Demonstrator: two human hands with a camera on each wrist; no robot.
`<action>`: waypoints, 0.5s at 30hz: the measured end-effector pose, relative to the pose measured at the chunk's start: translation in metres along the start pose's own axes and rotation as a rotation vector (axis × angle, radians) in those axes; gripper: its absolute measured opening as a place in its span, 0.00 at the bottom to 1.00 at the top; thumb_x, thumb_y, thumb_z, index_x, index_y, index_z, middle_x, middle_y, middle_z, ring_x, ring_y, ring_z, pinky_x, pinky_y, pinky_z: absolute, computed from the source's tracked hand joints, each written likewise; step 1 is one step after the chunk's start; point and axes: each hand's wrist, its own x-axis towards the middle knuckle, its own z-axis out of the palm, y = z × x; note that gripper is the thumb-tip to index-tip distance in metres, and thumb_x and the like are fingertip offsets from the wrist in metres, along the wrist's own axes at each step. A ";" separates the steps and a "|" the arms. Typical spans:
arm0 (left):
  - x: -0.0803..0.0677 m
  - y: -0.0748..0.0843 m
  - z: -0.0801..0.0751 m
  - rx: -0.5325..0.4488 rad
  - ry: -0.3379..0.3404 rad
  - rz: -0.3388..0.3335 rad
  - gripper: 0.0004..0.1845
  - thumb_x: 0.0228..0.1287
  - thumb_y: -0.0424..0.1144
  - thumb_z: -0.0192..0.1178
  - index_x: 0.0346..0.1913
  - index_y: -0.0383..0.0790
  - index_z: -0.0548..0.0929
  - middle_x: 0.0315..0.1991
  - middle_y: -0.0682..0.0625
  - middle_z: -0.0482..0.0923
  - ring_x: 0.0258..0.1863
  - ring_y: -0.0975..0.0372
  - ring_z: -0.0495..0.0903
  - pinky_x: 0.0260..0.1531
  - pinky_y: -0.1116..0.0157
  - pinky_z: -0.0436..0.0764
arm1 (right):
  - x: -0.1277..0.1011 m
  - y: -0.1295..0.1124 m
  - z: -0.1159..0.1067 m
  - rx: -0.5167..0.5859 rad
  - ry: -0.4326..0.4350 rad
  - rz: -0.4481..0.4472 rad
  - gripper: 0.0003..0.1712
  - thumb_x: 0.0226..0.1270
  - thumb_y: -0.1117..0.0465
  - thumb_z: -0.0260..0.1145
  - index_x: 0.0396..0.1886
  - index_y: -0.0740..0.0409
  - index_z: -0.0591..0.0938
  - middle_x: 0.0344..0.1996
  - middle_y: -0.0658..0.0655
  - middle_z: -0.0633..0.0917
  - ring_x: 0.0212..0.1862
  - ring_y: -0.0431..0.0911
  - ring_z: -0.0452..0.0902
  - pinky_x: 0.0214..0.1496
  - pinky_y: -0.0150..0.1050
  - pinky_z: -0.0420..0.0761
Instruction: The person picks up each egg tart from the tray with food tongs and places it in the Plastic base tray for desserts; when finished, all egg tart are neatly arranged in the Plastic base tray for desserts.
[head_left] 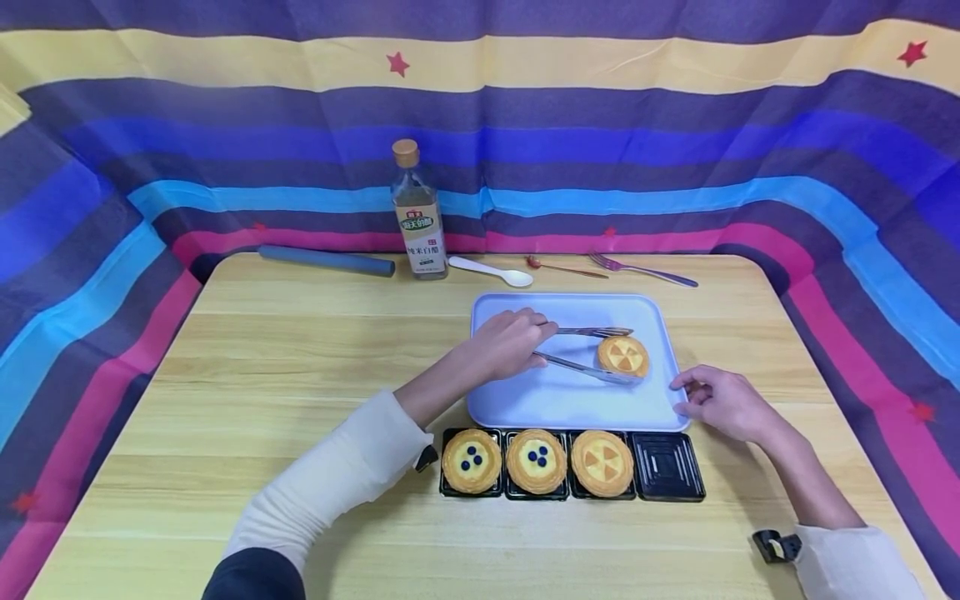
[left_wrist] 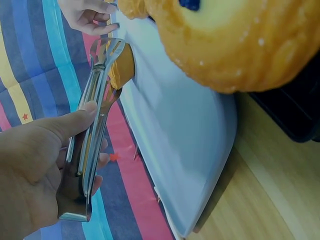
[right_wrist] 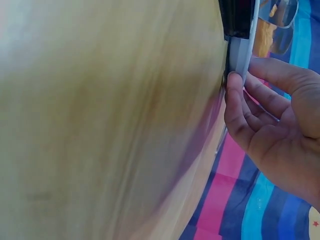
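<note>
My left hand (head_left: 517, 343) grips metal food tongs (head_left: 581, 367) over the light blue tray (head_left: 525, 408). The tongs' arms lie either side of an egg tart (head_left: 622, 356) topped with triangular pieces, near the tray's right side. In the left wrist view, thumb and fingers press the tongs (left_wrist: 85, 165) from both sides. My right hand (head_left: 723, 402) pinches the tray's right rim; the right wrist view shows its fingertips (right_wrist: 234, 80) at that edge. Before the tray, a row of black holders bears two blueberry-topped tarts (head_left: 471, 462) and one triangle-topped tart (head_left: 602, 463); the rightmost holder (head_left: 667, 467) is bare.
Along the table's back edge lie a dark blue rod (head_left: 326, 260), a white spoon (head_left: 491, 271), a thin stick with a red end (head_left: 570, 267) and a fork (head_left: 645, 270). A vinegar bottle (head_left: 420, 221) stands there too. Striped cloth (head_left: 300, 167) hangs around the table.
</note>
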 end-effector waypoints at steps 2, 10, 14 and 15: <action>-0.001 0.000 -0.001 -0.006 0.005 0.000 0.27 0.61 0.50 0.63 0.61 0.42 0.75 0.57 0.49 0.78 0.53 0.58 0.77 0.49 0.62 0.81 | 0.000 0.002 -0.001 0.006 -0.002 -0.018 0.16 0.55 0.65 0.69 0.44 0.63 0.81 0.32 0.56 0.84 0.33 0.42 0.77 0.30 0.29 0.74; -0.007 0.002 -0.003 0.001 -0.003 0.016 0.29 0.61 0.51 0.62 0.62 0.42 0.73 0.59 0.48 0.77 0.56 0.58 0.76 0.53 0.62 0.80 | 0.003 0.011 -0.006 0.048 0.000 -0.094 0.17 0.55 0.64 0.70 0.45 0.62 0.81 0.35 0.58 0.84 0.31 0.36 0.77 0.31 0.29 0.77; -0.012 0.003 -0.004 0.000 0.003 0.029 0.30 0.61 0.51 0.62 0.63 0.41 0.73 0.59 0.47 0.77 0.57 0.57 0.76 0.54 0.62 0.79 | 0.008 0.013 -0.009 0.060 -0.013 -0.097 0.18 0.55 0.65 0.70 0.47 0.62 0.80 0.37 0.59 0.84 0.32 0.35 0.77 0.32 0.29 0.78; -0.013 0.003 -0.005 -0.002 0.012 0.031 0.30 0.61 0.51 0.62 0.63 0.41 0.73 0.59 0.47 0.77 0.57 0.57 0.76 0.54 0.62 0.79 | 0.009 0.014 -0.010 0.066 -0.017 -0.096 0.18 0.56 0.65 0.69 0.48 0.62 0.80 0.37 0.59 0.83 0.32 0.35 0.77 0.32 0.29 0.78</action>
